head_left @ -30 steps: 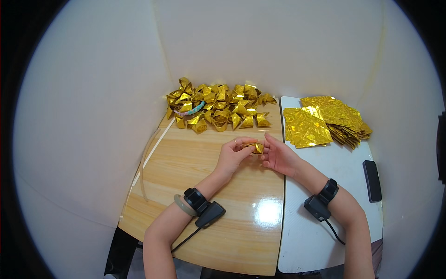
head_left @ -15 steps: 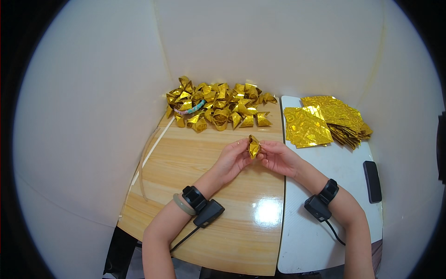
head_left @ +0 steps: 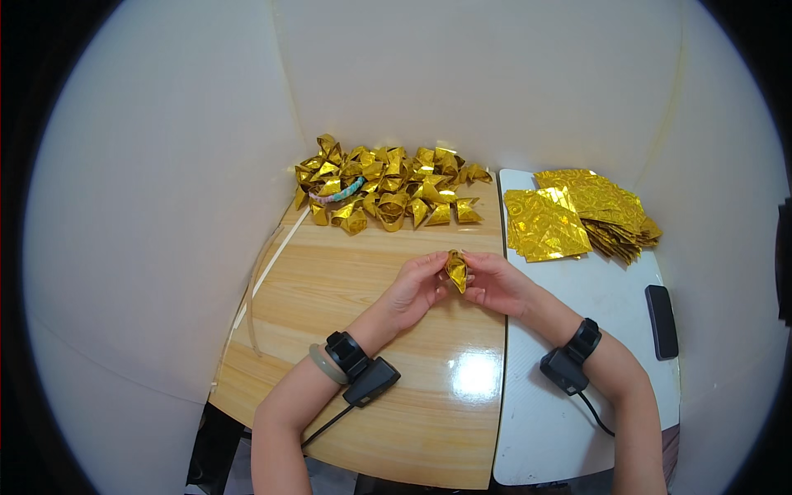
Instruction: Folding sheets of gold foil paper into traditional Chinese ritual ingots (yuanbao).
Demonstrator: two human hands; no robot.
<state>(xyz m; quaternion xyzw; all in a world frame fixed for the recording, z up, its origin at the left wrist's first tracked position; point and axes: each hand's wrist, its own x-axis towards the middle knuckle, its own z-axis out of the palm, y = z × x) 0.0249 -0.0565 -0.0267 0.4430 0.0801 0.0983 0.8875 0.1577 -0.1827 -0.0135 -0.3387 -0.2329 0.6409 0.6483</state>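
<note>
Left hand [head_left: 415, 290] and right hand [head_left: 500, 285] meet, jointly pinching a gold-foil ingot [head_left: 457, 271]. Piled ingots [head_left: 392, 206] line the wooden table's [head_left: 330, 272] far edge; gold-foil sheets [head_left: 547, 224], the white table's [head_left: 544, 445].

You get a fairly bright, even view, lit apparently from above. A blown-out white glare sits on your wooden desk [head_left: 412, 421] beside its right edge, nearer the near corner than the far one. Along the far edge, the folded gold pieces [head_left: 393, 214] catch small sharp highlights; the gold piece [head_left: 457, 272] you hold glints too, its fine folds soft. The lens bows your desk's near edge, and black vignetting rings everything.
</note>
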